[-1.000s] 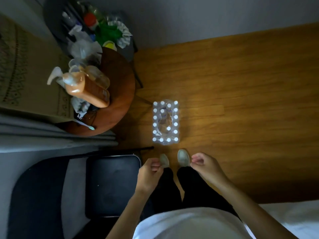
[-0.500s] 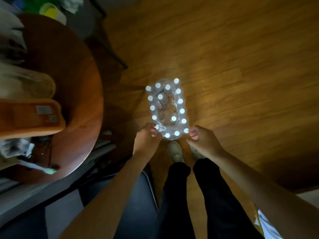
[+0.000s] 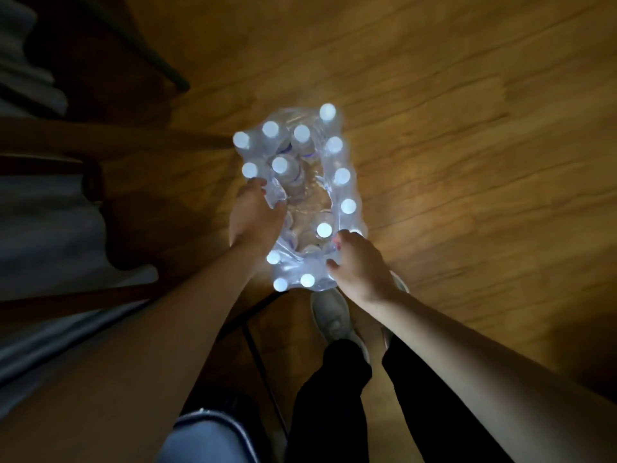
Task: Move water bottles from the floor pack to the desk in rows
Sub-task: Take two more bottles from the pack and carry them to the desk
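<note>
The pack of water bottles (image 3: 302, 168) stands on the wood floor, white caps up, its clear plastic wrap torn open in the middle. My left hand (image 3: 255, 222) lies over the pack's left row, with the fingers curled into the torn opening; what they hold is hidden. At the near right corner, beside a white cap (image 3: 324, 229), my right hand (image 3: 359, 265) has its fingers bent against the wrap. Whether it grips a bottle or only the plastic does not show. No desk is in view.
My shoes (image 3: 334, 315) and dark trouser legs (image 3: 330, 396) are just behind the pack. A dark table leg (image 3: 157, 58) slants at the upper left, grey fabric (image 3: 43, 228) lies at the left, and a black chair frame (image 3: 257, 349) stands near my feet.
The camera has dropped closer to the pack. My left hand has moved from the pack's near end onto its left row. My right hand has stayed at the near right corner.
</note>
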`<move>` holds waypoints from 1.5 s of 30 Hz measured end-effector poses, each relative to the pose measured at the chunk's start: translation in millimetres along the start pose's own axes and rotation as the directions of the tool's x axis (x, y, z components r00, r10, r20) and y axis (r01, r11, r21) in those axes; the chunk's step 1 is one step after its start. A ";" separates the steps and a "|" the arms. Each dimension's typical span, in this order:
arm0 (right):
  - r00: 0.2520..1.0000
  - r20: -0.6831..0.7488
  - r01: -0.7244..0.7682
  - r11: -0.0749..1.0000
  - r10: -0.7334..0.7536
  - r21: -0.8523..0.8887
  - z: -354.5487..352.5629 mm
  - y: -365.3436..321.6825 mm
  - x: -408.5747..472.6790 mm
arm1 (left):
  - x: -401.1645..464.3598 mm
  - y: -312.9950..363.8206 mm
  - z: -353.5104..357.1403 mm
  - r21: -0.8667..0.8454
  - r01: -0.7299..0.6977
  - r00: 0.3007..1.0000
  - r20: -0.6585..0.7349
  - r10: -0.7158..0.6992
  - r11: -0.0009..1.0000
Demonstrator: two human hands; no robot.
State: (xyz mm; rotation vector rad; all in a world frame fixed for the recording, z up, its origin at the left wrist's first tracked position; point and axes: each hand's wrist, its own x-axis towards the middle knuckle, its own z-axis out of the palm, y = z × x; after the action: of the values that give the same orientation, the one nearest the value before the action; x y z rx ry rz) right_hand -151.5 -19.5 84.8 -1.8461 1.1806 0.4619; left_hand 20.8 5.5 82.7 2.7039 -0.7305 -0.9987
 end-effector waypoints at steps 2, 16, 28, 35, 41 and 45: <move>1.000 -0.018 0.000 1.000 0.000 -0.020 15.2 1.7 19.1 | 22.1 -4.2 14.4 0.029 -0.013 0.999 -0.032 0.014 0.999; 0.974 -0.216 -0.014 0.926 -0.073 -0.376 70.3 14.7 89.0 | 109.9 -17.4 80.6 0.230 -0.202 0.966 -0.114 0.233 0.952; 0.978 -0.126 0.105 0.914 -0.167 -0.392 47.0 6.3 87.3 | 78.8 -17.4 58.6 0.181 -0.176 0.977 -0.091 0.195 0.968; 0.963 -0.199 0.141 0.970 -0.181 -0.198 -3.0 -30.5 16.3 | -12.5 -0.2 -0.9 0.067 -0.143 0.988 -0.050 0.147 0.987; 0.953 -0.249 0.148 0.981 -0.175 -0.121 -59.2 -62.4 -49.6 | -101.7 18.9 -63.2 -0.032 -0.090 0.992 -0.092 0.087 0.995; 0.926 -0.300 0.215 0.974 -0.228 -0.075 -95.3 -83.2 -108.5 | -160.2 32.2 -107.6 -0.059 -0.093 0.989 -0.122 0.085 0.994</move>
State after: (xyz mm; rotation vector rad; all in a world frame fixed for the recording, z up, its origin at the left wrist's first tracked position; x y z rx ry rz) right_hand -144.8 -25.0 251.2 -2.1116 1.1491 0.0705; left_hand -27.1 56.4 265.5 2.6239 -0.7753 -0.8185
